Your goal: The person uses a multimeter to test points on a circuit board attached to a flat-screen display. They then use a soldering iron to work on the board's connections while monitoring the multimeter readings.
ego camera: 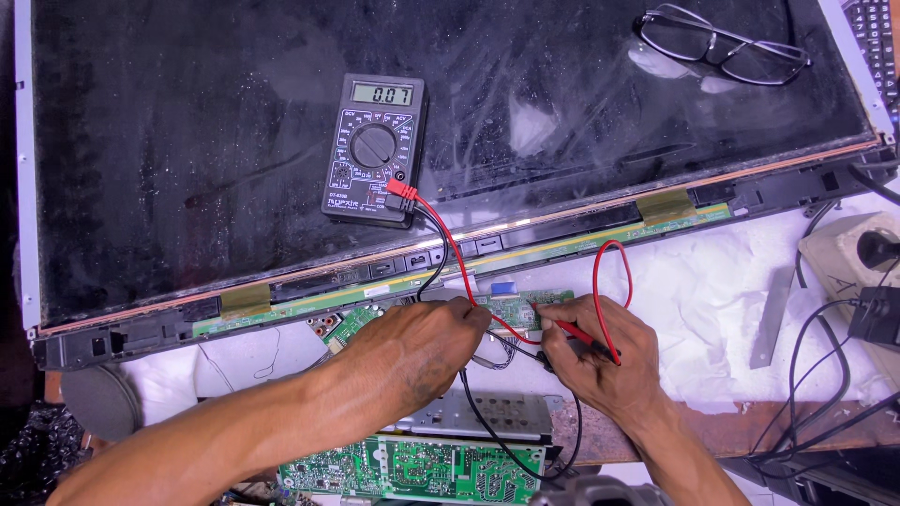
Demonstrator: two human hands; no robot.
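My left hand (412, 351) pinches the black probe, its fingertips pressed onto a small green circuit board (525, 305) below the panel's edge. My right hand (595, 361) grips the red probe (567, 330), whose tip touches the same board. Red wire (600, 272) and black wire (436, 258) run up to a black multimeter (375, 148) lying on the large dark display panel (187, 141). A long thin green strip board (562, 245) runs along the panel's lower edge.
Eyeglasses (722, 42) lie on the panel's top right. A larger green circuit board (412, 467) and metal shield (487, 414) sit near me. White cloth (712, 300) covers the bench; a power strip (858, 258) with black cables is at right. A metal strip (772, 319) lies on the cloth.
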